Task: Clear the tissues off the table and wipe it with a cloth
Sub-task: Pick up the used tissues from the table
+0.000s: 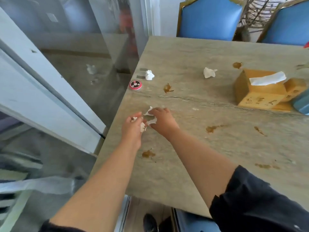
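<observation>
The surface is a greyish-tan stone look with pale streaks and a dark crack line running across it, spotted with brown stains. The crumpled tissues are white, as is the tissue in the right hand and the sheet poking out of the tissue box, which is light yellow wood with small dark markings on its side. A round call button is pink-red with a black centre and white dots. The chairs are blue with gold-brown frames. The sleeves are black
</observation>
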The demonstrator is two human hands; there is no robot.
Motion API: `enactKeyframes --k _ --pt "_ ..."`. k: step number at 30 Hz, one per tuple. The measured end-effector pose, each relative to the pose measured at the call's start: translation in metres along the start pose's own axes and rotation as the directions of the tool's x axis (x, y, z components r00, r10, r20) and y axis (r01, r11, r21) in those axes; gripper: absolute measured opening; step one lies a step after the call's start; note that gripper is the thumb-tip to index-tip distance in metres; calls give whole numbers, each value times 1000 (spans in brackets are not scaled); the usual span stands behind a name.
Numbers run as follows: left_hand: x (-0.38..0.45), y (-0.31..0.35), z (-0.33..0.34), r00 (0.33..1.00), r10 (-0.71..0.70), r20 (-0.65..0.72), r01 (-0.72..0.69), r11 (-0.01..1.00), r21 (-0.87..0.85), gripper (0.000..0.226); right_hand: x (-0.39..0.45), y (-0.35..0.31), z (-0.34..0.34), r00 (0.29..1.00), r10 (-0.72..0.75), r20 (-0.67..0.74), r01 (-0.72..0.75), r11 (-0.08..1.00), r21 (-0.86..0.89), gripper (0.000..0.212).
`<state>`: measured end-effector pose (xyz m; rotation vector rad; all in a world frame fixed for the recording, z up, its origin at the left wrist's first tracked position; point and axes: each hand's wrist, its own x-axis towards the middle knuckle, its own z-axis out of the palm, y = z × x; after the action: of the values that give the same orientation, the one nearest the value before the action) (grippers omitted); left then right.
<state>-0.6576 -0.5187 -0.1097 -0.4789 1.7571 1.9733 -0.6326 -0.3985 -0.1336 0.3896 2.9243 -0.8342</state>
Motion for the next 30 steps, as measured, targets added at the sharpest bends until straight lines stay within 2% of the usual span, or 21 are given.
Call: enactKeyframes --k 2,4,6,8,13,16,18,21,22,24,25,27,29,30 --pt "7 1 1 1000 -5 5 5 1000 -3 20 8 2 6 998 15 -58 -16 1000 -10 30" --pt "13 2 4 1000 -10 4 10 1000 1 18 10 3 5 989 97 -114 -86 991 99 19" --pt "17 4 11 1000 -14 7 14 1000 13 17 10 5 -6 960 224 -165 -170 942 289 19" --pt "19 7 20 1000 3 14 -4 1000 11 17 6 4 -19 923 298 -242 -176 889 424 19" --pt "24 15 64 994 11 104 -11 1000 -2 13 4 0 -52 899 263 -350 -81 886 457 22" --pt "28 21 94 986 9 167 -9 1000 0 19 8 7 -65 892 275 -358 -81 878 471 21" --pt "34 25 109 967 -54 250 71 996 -59 24 10 14 -74 888 311 -338 -90 840 536 21" --pt "48 28 128 931 -88 354 104 994 -27 49 11 29 -89 897 351 -270 -92 744 662 23" --pt "53 27 133 932 -76 354 87 996 -14 46 12 35 -94 905 358 -230 -101 706 701 21" --pt "64 27 144 938 -54 342 78 995 -58 18 18 52 -105 901 390 -190 -125 653 747 16" --pt "68 28 151 939 -35 342 69 994 -87 7 24 63 -110 883 421 -207 -136 651 746 16" --pt "76 32 166 940 -6 342 54 990 -132 6 41 87 -121 836 466 -289 -174 725 666 22" --pt "85 34 183 936 14 352 39 989 -143 6 63 116 -130 824 437 -361 -273 864 423 30" --pt "89 34 192 931 18 365 34 990 -134 7 75 131 -134 833 421 -360 -331 899 286 36"
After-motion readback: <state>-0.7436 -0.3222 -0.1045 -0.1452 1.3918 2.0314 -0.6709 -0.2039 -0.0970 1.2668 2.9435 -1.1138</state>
